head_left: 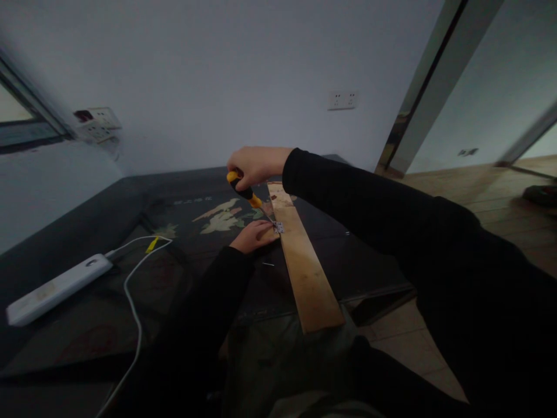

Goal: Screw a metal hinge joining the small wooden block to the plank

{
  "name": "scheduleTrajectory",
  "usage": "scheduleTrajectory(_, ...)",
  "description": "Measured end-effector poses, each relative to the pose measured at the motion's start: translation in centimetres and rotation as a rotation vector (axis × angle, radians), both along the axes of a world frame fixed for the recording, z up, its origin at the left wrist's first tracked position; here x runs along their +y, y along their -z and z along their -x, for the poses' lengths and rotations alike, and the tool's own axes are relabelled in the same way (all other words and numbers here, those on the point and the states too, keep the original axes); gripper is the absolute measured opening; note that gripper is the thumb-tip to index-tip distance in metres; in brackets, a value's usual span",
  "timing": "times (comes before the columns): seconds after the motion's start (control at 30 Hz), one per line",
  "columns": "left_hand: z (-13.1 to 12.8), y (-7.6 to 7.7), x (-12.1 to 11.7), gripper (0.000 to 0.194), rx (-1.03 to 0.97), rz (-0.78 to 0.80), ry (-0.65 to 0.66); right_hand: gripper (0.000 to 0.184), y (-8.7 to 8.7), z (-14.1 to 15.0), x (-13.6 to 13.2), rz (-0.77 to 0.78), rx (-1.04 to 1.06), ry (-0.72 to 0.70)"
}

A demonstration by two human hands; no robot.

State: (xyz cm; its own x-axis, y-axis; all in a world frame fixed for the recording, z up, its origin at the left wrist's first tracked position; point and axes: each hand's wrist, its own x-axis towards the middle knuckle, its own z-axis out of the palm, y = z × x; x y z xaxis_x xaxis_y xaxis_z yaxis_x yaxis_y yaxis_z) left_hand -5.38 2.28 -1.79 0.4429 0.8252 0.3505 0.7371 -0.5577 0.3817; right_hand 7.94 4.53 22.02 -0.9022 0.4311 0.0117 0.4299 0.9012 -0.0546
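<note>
My right hand (256, 164) is wrapped round the yellow and black handle of a screwdriver (244, 188). The screwdriver slants down, and its tip meets a small metal hinge (279, 227) at the left edge of a long wooden plank (307, 267). My left hand (255, 235) lies low beside the plank, its fingertips pinching at the hinge's left side. Something wood-coloured shows between its thumb and forefinger, too small to make out. A thin metal piece, perhaps a screw (268, 265), lies on the dark table just below my left hand.
The plank lies lengthwise on a dark table (209, 203) with a painted flower pattern, its near end over the front edge. A white power strip (58, 289) with a white cable (133, 302) and yellow tag (152, 244) lies at left. Behind stands a wall (217, 87).
</note>
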Motion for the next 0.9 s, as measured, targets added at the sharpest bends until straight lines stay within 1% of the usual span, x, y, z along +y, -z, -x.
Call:
scheduleTrajectory(0.1, -0.1, -0.1, 0.0, 0.05, 0.013, 0.006, -0.01, 0.038, 0.6, 0.1, 0.2, -0.016, 0.079, -0.057)
scheduleTrajectory(0.2, -0.1, -0.1, 0.0, 0.049, 0.02, 0.001, -0.011, 0.039, 0.8, -0.2, 0.1, -0.067, 0.106, -0.103)
scheduleTrajectory(0.3, 0.0, 0.0, 0.1, 0.05, 0.011, -0.008, -0.006, 0.031, 0.9, -0.6, -0.2, -0.17, 0.103, -0.028)
scheduleTrajectory(0.37, 0.0, 0.1, 0.2, 0.051, 0.004, -0.012, -0.005, 0.031, 1.1, -0.8, -0.3, -0.234, 0.117, 0.041)
scheduleTrajectory(0.47, 0.1, 0.2, 0.3, 0.052, -0.007, -0.018, -0.011, 0.028, 1.6, -0.7, -0.1, -0.276, 0.153, 0.064)
scheduleTrajectory(0.57, 0.2, 0.4, 0.4, 0.052, -0.011, -0.012, -0.018, 0.021, 1.9, -0.5, 0.3, -0.243, 0.218, 0.022)
scheduleTrajectory(0.67, 0.4, 0.7, 0.6, 0.054, -0.005, 0.0, -0.02, 0.02, 1.6, -0.4, 0.5, -0.157, 0.249, -0.001)
scheduleTrajectory(0.8, 0.6, 1.0, 0.7, 0.056, -0.009, 0.004, -0.019, 0.028, 0.0, -0.7, 0.2, 0.012, 0.148, -0.018)
scheduleTrajectory(0.87, 0.6, 1.0, 0.7, 0.056, -0.012, -0.005, -0.018, 0.031, -0.5, -0.9, 0.0, 0.038, 0.083, -0.026)
scheduleTrajectory(0.9, 0.6, 1.0, 0.7, 0.056, -0.013, -0.01, -0.016, 0.031, -0.6, -1.0, -0.1, 0.013, 0.066, -0.02)
